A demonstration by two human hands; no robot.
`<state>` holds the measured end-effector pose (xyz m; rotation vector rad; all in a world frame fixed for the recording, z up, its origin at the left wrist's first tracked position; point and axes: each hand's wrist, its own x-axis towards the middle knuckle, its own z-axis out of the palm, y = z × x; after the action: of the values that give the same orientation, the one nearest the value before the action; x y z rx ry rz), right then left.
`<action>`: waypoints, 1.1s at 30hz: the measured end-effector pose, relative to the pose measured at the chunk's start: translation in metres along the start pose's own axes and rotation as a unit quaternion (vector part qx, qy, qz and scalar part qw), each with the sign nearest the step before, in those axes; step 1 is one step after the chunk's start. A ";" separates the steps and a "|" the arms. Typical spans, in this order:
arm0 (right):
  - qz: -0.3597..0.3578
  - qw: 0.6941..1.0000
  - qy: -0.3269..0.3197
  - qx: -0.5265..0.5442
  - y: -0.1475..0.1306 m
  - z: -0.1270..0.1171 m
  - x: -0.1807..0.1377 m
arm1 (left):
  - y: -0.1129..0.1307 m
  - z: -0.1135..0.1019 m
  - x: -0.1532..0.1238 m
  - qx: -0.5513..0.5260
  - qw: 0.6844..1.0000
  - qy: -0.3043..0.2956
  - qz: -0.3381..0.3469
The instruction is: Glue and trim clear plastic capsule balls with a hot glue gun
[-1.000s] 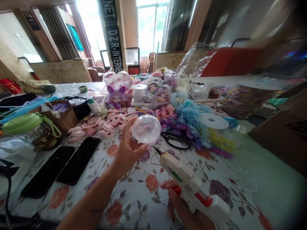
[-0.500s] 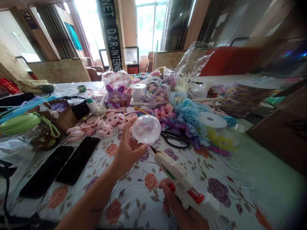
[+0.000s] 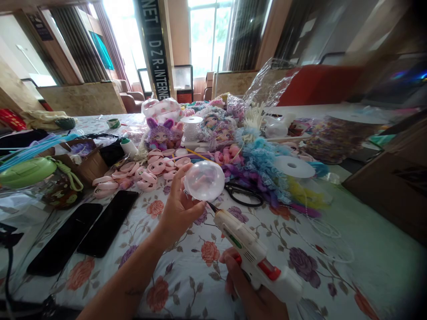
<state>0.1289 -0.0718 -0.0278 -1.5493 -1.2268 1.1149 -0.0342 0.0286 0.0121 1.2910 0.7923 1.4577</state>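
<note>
A clear, round plastic ball (image 3: pixel 204 181) is held up above the table by my left hand (image 3: pixel 178 209), whose fingers and thumb grip its left and lower side. My right hand (image 3: pixel 248 282) is wrapped round the handle of a white hot glue gun (image 3: pixel 248 246), with a finger at its red trigger. The gun's dark nozzle points up and left, close under the ball near my left thumb; whether it touches the ball I cannot tell. Just right of the ball lie black-handled scissors (image 3: pixel 245 194), partly under purple fibre.
Pink doll-face pieces (image 3: pixel 147 178) are heaped behind my left hand. Two black phones (image 3: pixel 108 222) lie to the left, near a green-lidded bottle (image 3: pixel 28 171). Blue lace (image 3: pixel 263 160), a white spool (image 3: pixel 293 167) and purple-haired dolls (image 3: pixel 160 133) fill the back. A cardboard box (image 3: pixel 390 182) stands right.
The ball and the glue gun have shifted only very slightly. Both hands keep their hold.
</note>
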 end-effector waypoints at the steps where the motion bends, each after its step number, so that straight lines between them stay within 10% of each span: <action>1: -0.003 1.000 0.002 0.000 0.001 0.000 0.000 | 0.000 0.000 0.000 0.000 1.000 0.000 -0.001; 33: 0.034 0.999 -0.015 0.003 0.008 0.001 0.001 | -0.002 0.003 0.001 -0.010 1.000 0.027 0.002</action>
<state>0.1294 -0.0719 -0.0358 -1.5855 -1.1974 1.1881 -0.0306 0.0297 0.0114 1.2427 0.8086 1.5058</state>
